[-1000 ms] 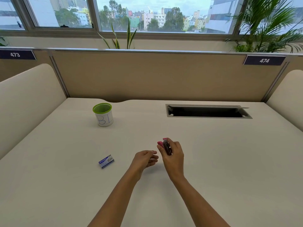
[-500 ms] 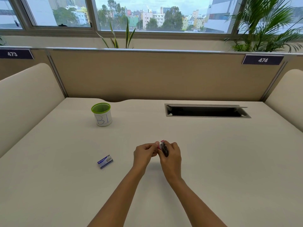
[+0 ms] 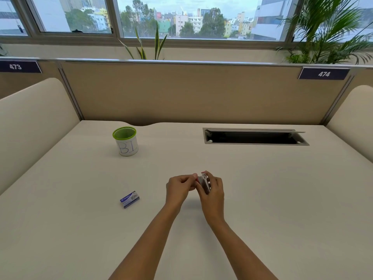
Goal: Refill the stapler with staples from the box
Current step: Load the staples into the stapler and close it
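Note:
A small pink and dark stapler (image 3: 204, 183) is held upright over the middle of the desk, wrapped by my right hand (image 3: 213, 194). My left hand (image 3: 178, 188) presses against its left side, fingertips pinched on the pink end. Most of the stapler is hidden by my fingers. A small blue and white staple box (image 3: 129, 199) lies flat on the desk to the left of my hands, closed as far as I can tell, and nothing touches it.
A white cup with a green rim (image 3: 125, 141) stands at the back left of the desk (image 3: 282, 199). An open cable slot (image 3: 254, 137) is sunk into the desk at the back right. Padded partitions wall in three sides.
My left hand has moved right from beside the stapler until its fingertips pinch the stapler's pink end. My right hand has kept its hold, shifting slightly.

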`<state>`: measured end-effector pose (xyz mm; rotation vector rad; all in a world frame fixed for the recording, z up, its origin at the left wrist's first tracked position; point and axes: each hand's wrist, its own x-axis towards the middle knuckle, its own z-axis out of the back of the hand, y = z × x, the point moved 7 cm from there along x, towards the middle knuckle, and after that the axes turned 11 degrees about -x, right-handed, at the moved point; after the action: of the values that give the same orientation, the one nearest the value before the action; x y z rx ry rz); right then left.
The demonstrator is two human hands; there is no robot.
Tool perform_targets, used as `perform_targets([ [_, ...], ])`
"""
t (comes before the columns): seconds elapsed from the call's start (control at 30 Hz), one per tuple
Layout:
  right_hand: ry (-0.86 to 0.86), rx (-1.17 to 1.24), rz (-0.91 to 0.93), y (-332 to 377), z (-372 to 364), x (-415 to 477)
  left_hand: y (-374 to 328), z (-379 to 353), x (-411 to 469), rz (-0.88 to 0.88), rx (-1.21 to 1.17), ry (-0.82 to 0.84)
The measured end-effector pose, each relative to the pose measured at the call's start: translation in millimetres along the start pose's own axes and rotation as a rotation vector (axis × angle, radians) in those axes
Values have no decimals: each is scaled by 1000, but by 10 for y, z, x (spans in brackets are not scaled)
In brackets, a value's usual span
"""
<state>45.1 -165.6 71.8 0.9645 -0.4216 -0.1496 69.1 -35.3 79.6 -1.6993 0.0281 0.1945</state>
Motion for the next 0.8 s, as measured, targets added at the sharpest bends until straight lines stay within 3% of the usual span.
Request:
perform_targets([
  [0.3,4,-132,40,-59,-32,25,70,61,61,12,61,-43],
  [0.6,-25,-287,-140,-319,-23,260,119,203,127,-201,472,-85],
  [0.8,8,-404,-197,-422,-73,384,363,260,123,-284,789,-13],
])
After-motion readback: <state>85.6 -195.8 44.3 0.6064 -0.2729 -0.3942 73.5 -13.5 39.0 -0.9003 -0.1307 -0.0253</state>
